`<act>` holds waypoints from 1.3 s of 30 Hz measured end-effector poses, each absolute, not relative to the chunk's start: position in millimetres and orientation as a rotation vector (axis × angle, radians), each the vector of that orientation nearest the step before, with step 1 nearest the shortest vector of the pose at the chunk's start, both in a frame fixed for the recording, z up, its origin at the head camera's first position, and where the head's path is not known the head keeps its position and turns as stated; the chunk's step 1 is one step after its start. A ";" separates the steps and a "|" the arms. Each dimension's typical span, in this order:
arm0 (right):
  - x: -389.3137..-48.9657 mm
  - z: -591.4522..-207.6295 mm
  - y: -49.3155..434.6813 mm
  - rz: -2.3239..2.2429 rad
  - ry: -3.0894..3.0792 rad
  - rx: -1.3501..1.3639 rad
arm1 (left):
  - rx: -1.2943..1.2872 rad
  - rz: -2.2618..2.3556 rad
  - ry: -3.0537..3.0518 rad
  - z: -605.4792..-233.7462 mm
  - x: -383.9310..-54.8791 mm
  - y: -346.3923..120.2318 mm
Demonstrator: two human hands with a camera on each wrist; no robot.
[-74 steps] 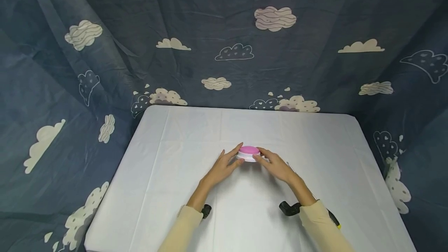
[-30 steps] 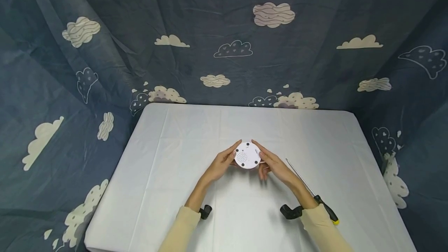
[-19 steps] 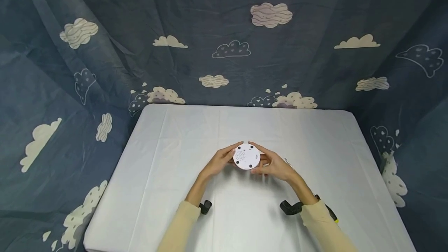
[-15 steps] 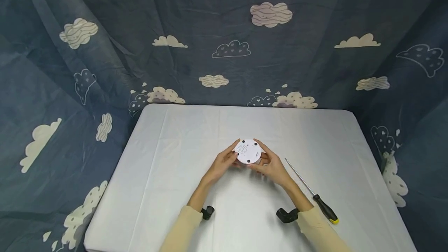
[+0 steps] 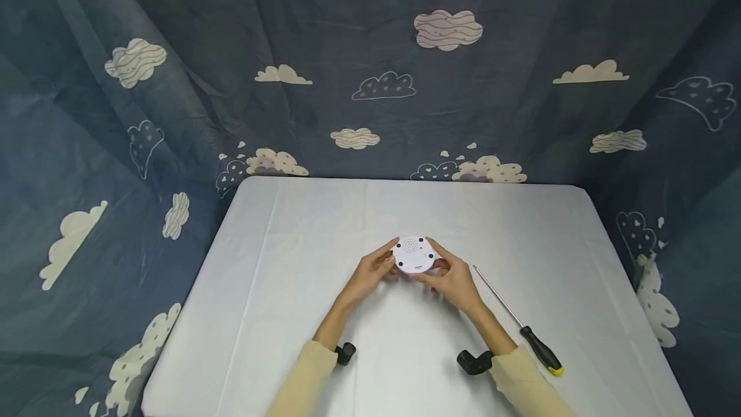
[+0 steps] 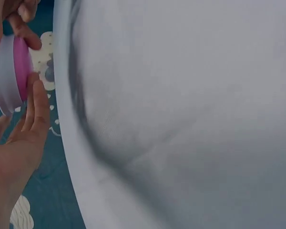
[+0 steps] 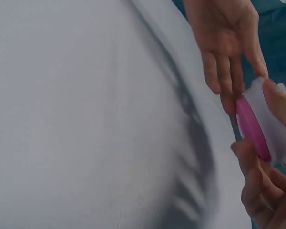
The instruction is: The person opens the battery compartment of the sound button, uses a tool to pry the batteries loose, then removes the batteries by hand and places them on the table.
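A round white device with a pink face is held between both hands above the table. Its white underside, with a patch of small holes and several dark round feet, faces up toward the head camera. In the left wrist view the pink side points down to the table. My left hand grips the device's left edge between thumb and fingers. On the right edge my right hand pinches it, thumb at the near rim and fingers beneath. The right wrist view shows both hands around the device.
A screwdriver with a black and yellow handle lies on the white-covered table, right of the right forearm. Black wrist cameras stick out from both wrists. A dark cloud-patterned cloth hangs behind and beside the table.
The device has been flipped from pink face up to underside up, then turned in the hands, so its holes and feet sit differently. The right forearm has shifted left, exposing the screwdriver.
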State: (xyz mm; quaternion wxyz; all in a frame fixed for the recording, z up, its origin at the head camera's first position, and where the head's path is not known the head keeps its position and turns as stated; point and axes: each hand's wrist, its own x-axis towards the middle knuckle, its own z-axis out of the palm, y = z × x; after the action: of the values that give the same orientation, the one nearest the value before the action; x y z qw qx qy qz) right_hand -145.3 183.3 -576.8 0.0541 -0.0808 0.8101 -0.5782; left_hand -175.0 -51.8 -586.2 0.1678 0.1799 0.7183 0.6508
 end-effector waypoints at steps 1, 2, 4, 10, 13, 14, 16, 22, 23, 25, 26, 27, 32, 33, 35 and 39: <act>-143.9 -577.0 182.6 -1.746 2.495 -0.224 | 0.495 1.861 2.041 -588.0 -173.3 -50.1; -143.0 -577.2 182.6 -1.738 2.510 -0.214 | 0.479 1.868 2.044 -589.9 -171.5 -48.9; -142.7 -577.5 184.4 -1.707 2.515 -0.227 | 0.448 1.860 2.067 -593.0 -168.8 -46.9; -151.1 -583.2 190.4 -1.439 2.685 -0.402 | 0.425 1.758 2.169 -599.1 -171.0 -47.6; -153.1 -589.2 186.4 -1.345 2.796 -0.384 | 0.438 1.654 2.199 -600.4 -174.5 -48.2; -153.1 -590.8 184.9 -1.333 2.823 -0.370 | 0.441 1.623 2.205 -600.9 -175.3 -48.3; -152.4 -591.3 182.0 -1.295 2.859 -0.334 | 0.446 1.571 2.218 -601.1 -176.3 -47.7; -151.2 -589.5 178.0 -1.175 2.911 -0.323 | 0.474 1.434 2.381 -601.7 -178.6 -44.9; -151.3 -590.1 177.6 -1.159 2.921 -0.333 | 0.476 1.412 2.411 -601.8 -178.9 -44.5; -151.4 -589.8 177.1 -1.139 2.918 -0.336 | 0.476 1.385 2.457 -601.8 -179.0 -43.9; -151.7 -589.4 177.0 -1.127 2.914 -0.335 | 0.476 1.382 2.468 -601.7 -179.0 -43.6; -152.1 -589.0 177.2 -1.120 2.904 -0.328 | 0.470 1.377 2.477 -601.9 -178.8 -43.4; -154.1 -587.8 180.4 -1.025 2.903 -0.314 | 0.468 1.366 2.504 -604.9 -179.1 -40.9; -154.4 -587.8 181.3 -1.019 2.901 -0.325 | 0.468 1.364 2.508 -605.9 -179.3 -40.3; -155.3 -587.7 182.7 -1.017 2.905 -0.361 | 0.468 1.367 2.513 -606.8 -180.2 -39.6; -156.2 -588.2 183.4 -1.066 2.911 -0.456 | 0.457 1.391 2.507 -607.8 -180.7 -39.6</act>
State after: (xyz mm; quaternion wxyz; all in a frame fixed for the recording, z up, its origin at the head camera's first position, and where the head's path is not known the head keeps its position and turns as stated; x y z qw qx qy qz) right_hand -156.2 183.4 -588.2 0.0039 -0.1455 0.9290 -0.3402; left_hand -180.7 -39.6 -607.8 0.1188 0.1563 0.8575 0.4756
